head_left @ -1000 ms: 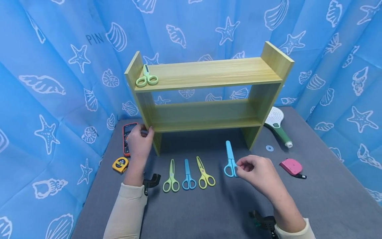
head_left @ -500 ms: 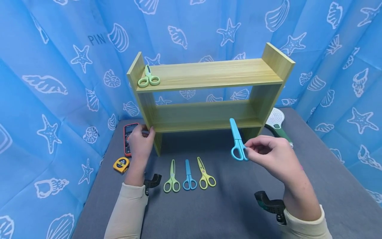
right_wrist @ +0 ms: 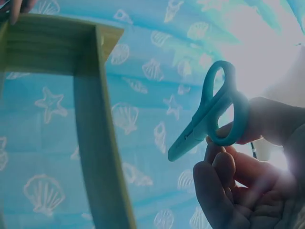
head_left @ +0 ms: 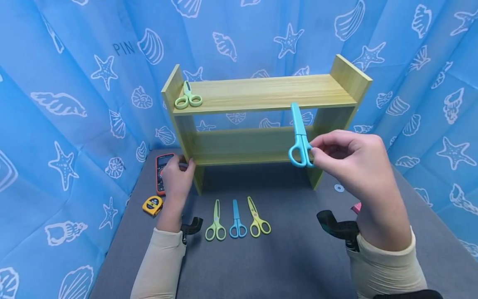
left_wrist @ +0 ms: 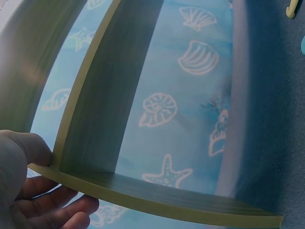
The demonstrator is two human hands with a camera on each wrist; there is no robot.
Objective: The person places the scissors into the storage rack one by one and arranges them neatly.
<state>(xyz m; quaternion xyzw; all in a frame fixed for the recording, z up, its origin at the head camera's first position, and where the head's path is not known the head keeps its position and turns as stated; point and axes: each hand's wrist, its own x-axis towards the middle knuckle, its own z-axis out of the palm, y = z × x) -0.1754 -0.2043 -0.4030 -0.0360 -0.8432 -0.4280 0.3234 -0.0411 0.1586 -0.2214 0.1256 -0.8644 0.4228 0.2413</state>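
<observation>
Turquoise scissors (head_left: 299,133) with a sheath over the blades are pinched by one handle loop between thumb and fingers of my right hand (head_left: 358,166). They are raised in front of the wooden shelf (head_left: 261,92), sheath pointing up, its tip overlapping the top board's front edge in the head view. My left hand (head_left: 178,176) grips the shelf's left side panel, thumb on the near edge by the lower board; the left wrist view shows the fingers (left_wrist: 52,198) behind that panel. Light green scissors (head_left: 188,97) lie at the left end of the top board.
Green scissors (head_left: 215,222), blue scissors (head_left: 237,222) and yellow scissors (head_left: 257,220) lie in a row before the shelf. A multimeter (head_left: 161,187) and yellow tape measure (head_left: 152,205) lie left; a pink tape measure (head_left: 356,207) and small disc (head_left: 339,188) lie right.
My right hand has lifted the turquoise scissors from low over the table up to the height of the top board's front edge. My left hand keeps its place on the side panel.
</observation>
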